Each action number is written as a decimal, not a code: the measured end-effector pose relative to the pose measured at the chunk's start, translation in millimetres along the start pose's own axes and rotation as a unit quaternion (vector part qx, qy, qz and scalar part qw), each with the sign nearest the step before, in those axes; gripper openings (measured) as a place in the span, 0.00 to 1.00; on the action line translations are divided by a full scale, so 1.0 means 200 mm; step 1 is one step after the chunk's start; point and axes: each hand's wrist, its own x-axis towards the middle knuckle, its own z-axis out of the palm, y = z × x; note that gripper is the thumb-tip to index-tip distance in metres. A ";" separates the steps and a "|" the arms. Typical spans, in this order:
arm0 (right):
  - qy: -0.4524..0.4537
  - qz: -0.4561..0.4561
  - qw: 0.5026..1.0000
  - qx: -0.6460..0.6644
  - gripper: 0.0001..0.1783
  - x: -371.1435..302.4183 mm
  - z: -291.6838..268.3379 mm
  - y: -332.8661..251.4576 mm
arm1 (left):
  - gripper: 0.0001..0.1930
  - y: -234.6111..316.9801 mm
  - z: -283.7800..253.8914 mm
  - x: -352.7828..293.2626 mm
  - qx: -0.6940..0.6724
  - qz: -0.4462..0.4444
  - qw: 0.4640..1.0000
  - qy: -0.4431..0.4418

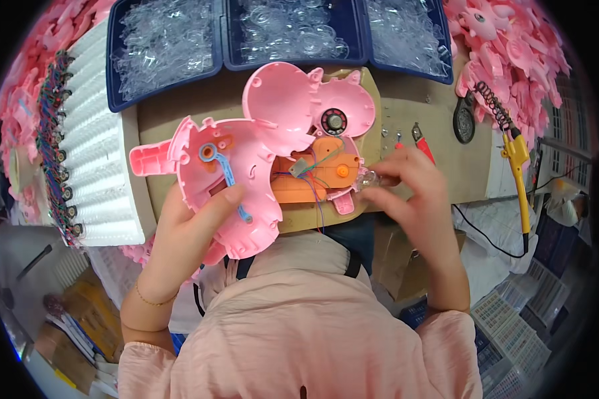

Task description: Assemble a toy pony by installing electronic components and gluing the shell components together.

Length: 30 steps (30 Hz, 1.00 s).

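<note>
My left hand (203,223) grips a pink plastic toy shell half (263,229), thumb pressed on its inner face beside a blue lever (227,174). To the right lies the matching toy half, holding an orange gearbox housing (299,189) with thin wires and a small board (301,167). A round black speaker (333,122) sits in its upper pink part (361,110). My right hand (406,186) pinches a small transparent plastic piece (367,178) against the right edge of that half. Whether the piece is seated there cannot be seen.
Blue bins (223,63) of transparent parts stand along the back. At left is a white foam tray (106,146) edged with wired speakers (60,166). Pink shells (512,50) are heaped at far right, near a yellow tool on a coiled cord (518,163). Red-handled cutters (422,143) lie beside my right hand.
</note>
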 end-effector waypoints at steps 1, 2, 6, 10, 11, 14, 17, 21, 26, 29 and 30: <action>0.002 0.002 1.000 -0.002 0.17 0.01 -0.02 0.03 | 0.15 0.00 -0.01 0.00 0.004 -0.003 1.000 0.011; -0.010 0.097 0.981 0.166 0.14 0.02 -0.03 0.07 | 0.15 -0.01 -0.01 0.00 0.008 -0.005 1.000 0.022; -0.005 0.253 0.764 0.593 0.10 0.01 -0.10 0.04 | 0.15 -0.01 0.00 0.00 0.002 -0.014 0.999 0.033; -0.001 0.032 0.990 0.135 0.08 -0.03 -0.06 0.04 | 0.15 0.00 0.01 0.00 -0.017 -0.020 0.999 0.027; 0.022 -0.017 0.999 -0.025 0.07 -0.01 -0.05 -0.02 | 0.15 0.00 0.01 0.00 -0.011 -0.022 0.999 0.033; 0.014 -0.176 0.971 -0.161 0.09 0.04 -0.01 0.00 | 0.14 0.00 0.00 0.00 0.010 -0.018 0.999 0.035; -0.011 -0.231 0.948 -0.220 0.13 0.06 -0.02 -0.01 | 0.14 -0.01 -0.02 0.00 0.015 -0.020 0.999 0.025; -0.030 -0.255 0.939 -0.229 0.15 0.08 -0.03 0.00 | 0.13 0.00 -0.01 0.01 0.010 -0.001 1.000 0.017; -0.093 -0.174 0.950 -0.243 0.11 0.12 -0.06 -0.06 | 0.19 0.01 -0.01 0.02 0.007 -0.065 0.997 0.029; -0.132 -0.142 0.950 -0.245 0.09 0.17 -0.07 -0.10 | 0.13 0.03 0.02 0.02 -0.001 -0.027 0.999 0.032; -0.144 -0.139 0.948 -0.247 0.08 0.18 -0.08 -0.11 | 0.13 0.02 0.01 0.01 -0.001 -0.027 0.999 0.031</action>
